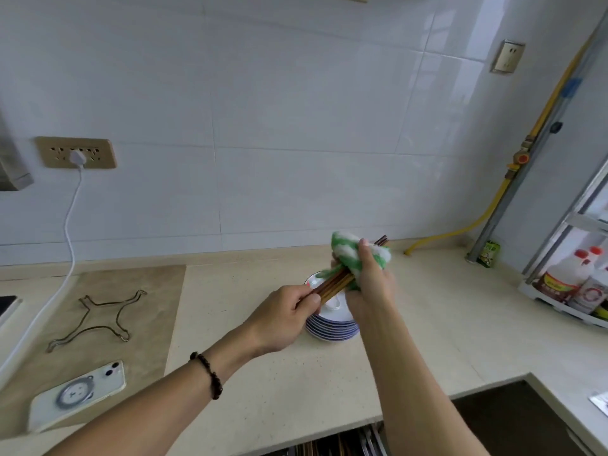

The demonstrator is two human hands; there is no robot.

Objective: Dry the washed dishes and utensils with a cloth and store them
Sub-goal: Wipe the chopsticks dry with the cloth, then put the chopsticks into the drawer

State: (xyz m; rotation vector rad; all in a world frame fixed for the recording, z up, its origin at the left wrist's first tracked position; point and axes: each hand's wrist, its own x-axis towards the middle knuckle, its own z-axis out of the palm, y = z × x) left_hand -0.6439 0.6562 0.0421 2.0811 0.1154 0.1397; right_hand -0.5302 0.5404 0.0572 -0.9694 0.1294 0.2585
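Two hands work above the beige countertop (263, 373). Under them on the counter sits a stack of blue-rimmed plates (332, 329). The right hand (370, 284) clutches a green-and-white cloth (348, 251) wrapped around a bundle of brown chopsticks (332, 284), whose near ends the left hand (284, 319) grips. A white phone (77, 394) lies at the left.

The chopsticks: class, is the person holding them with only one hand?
No: the left hand grips one end of the chopsticks, while the right hand wraps the green-and-white cloth around the other end.
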